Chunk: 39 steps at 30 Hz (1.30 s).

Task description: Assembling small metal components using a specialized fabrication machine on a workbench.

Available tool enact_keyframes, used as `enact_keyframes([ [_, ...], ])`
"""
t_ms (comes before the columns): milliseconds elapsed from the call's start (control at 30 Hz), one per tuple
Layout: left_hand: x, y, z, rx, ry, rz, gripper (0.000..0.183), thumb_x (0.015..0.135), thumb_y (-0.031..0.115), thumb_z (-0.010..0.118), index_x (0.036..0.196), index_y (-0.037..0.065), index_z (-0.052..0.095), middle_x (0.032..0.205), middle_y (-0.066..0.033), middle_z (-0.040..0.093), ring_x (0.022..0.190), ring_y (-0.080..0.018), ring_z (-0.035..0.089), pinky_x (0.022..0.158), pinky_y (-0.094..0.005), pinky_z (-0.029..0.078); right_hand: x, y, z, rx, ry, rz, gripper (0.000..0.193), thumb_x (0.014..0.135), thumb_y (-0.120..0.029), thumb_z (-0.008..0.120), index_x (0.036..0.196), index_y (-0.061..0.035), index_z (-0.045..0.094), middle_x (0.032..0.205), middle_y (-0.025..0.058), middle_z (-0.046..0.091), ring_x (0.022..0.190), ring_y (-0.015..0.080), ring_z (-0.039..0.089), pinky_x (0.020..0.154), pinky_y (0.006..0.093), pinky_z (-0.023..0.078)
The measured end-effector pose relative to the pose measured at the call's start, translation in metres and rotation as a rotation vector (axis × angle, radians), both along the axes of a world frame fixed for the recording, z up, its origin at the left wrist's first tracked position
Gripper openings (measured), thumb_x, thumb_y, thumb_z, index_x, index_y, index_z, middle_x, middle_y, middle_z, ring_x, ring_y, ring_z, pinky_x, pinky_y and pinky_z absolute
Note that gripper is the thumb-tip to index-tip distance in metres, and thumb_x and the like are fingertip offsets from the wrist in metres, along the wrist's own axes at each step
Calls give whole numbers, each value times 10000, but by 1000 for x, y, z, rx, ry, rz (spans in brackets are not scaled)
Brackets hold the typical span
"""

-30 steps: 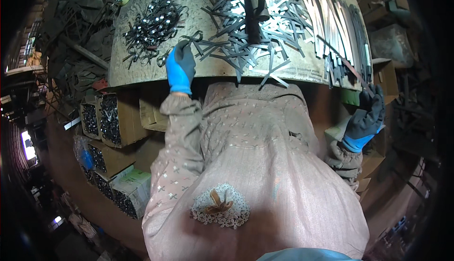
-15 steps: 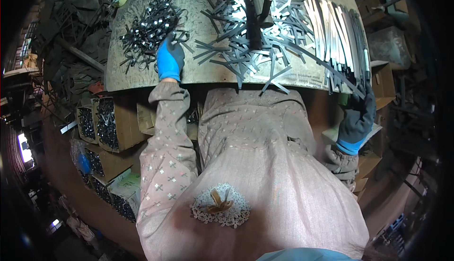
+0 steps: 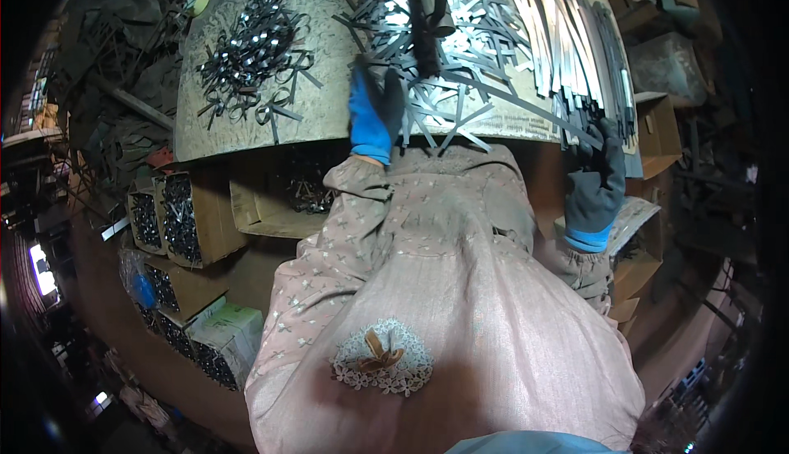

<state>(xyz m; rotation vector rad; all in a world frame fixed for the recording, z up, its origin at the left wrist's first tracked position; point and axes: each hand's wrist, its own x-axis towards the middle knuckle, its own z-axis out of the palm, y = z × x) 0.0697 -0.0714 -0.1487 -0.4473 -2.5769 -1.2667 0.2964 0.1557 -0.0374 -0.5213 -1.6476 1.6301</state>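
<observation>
My left hand (image 3: pixel 376 113), in a blue and dark glove, hovers at the near side of the worktable (image 3: pixel 325 113). Its fingers are stretched out and apart with nothing visible in them, beside a heap of short flat strips (image 3: pixel 485 43). My right hand (image 3: pixel 600 176), gloved alike, grips the near end of a long flat grey strip (image 3: pixel 526 105) at the table's right front edge. That strip slants up and leftward to the foot of a dark upright machine post (image 3: pixel 425 43). Long strips (image 3: pixel 567 51) lie side by side beyond my right hand. Bent, looped pieces (image 3: pixel 251 51) are heaped at left.
Cardboard boxes (image 3: pixel 215 216) filled with dark pieces stand below the table at left. Another open box (image 3: pixel 657 138) sits to the right. A tape roll (image 3: pixel 196 3) rests at the far left corner. Dark scrap (image 3: pixel 115 68) is piled left of the table.
My left hand has left the looped pieces and moved right, toward the short strips. My right hand has shifted slightly left, still holding the long strip.
</observation>
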Motion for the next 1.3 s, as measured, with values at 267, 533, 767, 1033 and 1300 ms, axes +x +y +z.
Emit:
enact_keyframes([
  [267, 4, -31, -10, 425, -271, -224, 412, 900, -47, 537, 1311, -46, 513, 1259, -217, 541, 983, -253, 625, 801, -332, 521, 2, 7, -8, -230, -17, 55, 701, 738, 138, 386, 1412, -17, 504, 1395, 115, 526, 1157, 213, 578, 1000, 337, 508],
  [533, 60, 14, 98, 978, -1101, -646, 464, 899, -34, 577, 1359, 12, 531, 1303, -162, 572, 1046, -197, 625, 892, -298, 506, -42, -36, -1, -433, -79, 271, 577, 887, 171, 382, 1378, -74, 561, 1203, 63, 604, 1024, 106, 580, 910, 245, 533],
  [767, 66, 34, 118, 425, -146, -637, 479, 884, -100, 481, 1337, 29, 569, 1250, -141, 613, 866, -125, 663, 696, -235, 539, -66, -61, 4, -419, -73, 332, 665, 833, 170, 308, 1414, -76, 521, 1235, 74, 594, 1017, 111, 579, 882, 243, 534],
  [1033, 50, 59, 108, 581, -419, -326, 325, 953, 62, 535, 1266, 14, 607, 1069, -160, 677, 831, -210, 693, 700, -304, 550, -119, -36, -3, 268, -95, 94, 490, 848, -52, 621, 1329, -138, 584, 978, 75, 707, 772, 189, 662, 635, 314, 530],
  [1300, -15, 73, 158, 103, -391, -441, 288, 908, 202, 606, 1079, -23, 659, 845, -223, 705, 788, -285, 719, 691, -397, 542, -152, -23, 30, 734, -281, 96, 260, 897, -167, 628, 1141, -127, 709, 871, 163, 716, 788, 342, 696, 712, 431, 558],
])
